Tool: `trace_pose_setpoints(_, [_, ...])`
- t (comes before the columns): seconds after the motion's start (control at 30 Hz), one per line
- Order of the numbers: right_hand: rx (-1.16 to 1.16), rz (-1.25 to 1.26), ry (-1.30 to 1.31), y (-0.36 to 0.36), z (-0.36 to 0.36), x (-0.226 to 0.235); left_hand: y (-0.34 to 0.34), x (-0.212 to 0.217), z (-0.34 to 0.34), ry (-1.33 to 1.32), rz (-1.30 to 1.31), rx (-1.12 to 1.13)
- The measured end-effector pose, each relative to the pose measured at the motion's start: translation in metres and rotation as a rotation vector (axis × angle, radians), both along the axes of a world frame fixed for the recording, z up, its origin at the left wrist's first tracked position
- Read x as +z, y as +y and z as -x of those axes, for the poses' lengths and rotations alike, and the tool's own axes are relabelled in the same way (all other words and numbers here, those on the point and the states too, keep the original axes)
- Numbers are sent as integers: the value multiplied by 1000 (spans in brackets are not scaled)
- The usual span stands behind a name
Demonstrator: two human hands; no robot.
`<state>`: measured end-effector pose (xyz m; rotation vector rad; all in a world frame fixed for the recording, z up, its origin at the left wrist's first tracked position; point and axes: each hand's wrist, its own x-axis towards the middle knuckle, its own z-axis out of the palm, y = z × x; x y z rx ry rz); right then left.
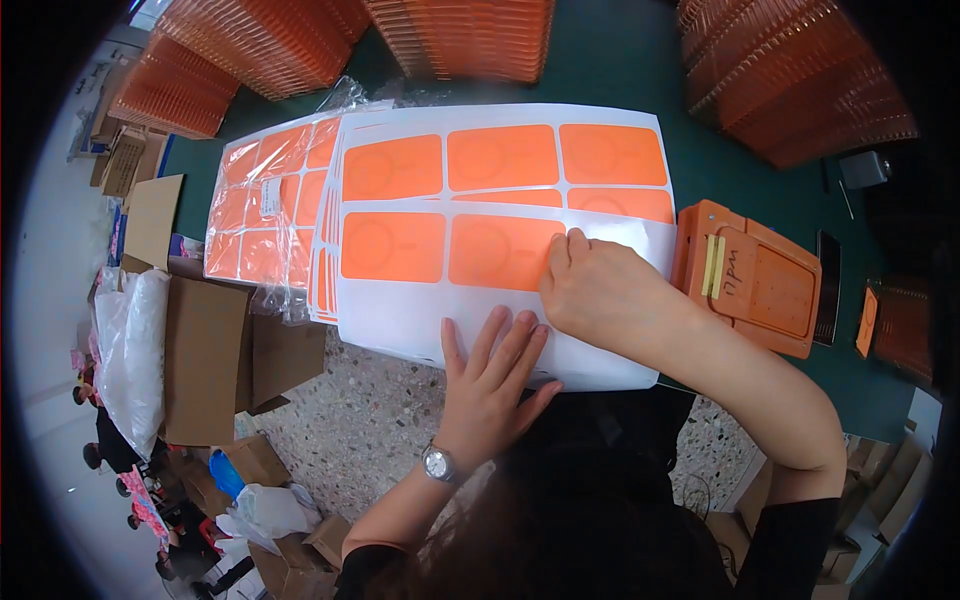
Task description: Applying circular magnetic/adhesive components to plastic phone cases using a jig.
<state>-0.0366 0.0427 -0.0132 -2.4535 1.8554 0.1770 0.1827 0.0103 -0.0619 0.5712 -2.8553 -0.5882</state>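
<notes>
A white backing sheet (400, 310) with several orange rectangular stickers (392, 246) lies on top of a stack of such sheets on the green table (620, 60). My left hand (495, 375) lies flat, fingers spread, on the sheet's bare lower edge; it wears a wristwatch. My right hand (595, 285) presses its fingertips on the right edge of the lower middle sticker (500, 252), where the sticker meets bare white paper. Whether that edge is lifted cannot be told.
A plastic-wrapped pack of orange sticker sheets (265, 200) lies left of the stack. An orange flat plastic case (755, 285) sits right of it. Stacks of orange plastic parts (470, 35) line the far side. Cardboard boxes (205, 360) and bags stand on the floor at left.
</notes>
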Motion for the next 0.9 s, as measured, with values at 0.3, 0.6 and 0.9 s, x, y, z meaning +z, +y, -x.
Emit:
trace_pose_setpoints(0.3, [97, 108, 45, 5, 1, -8, 1, 0, 0, 4, 22, 4])
trace_pose_setpoints(0.6, [-135, 111, -301, -2, 0, -11, 0, 9, 3, -34, 30, 28])
trace_pose_setpoints(0.9, [-442, 710, -687, -35, 48, 27, -2, 16, 15, -89, 28, -10])
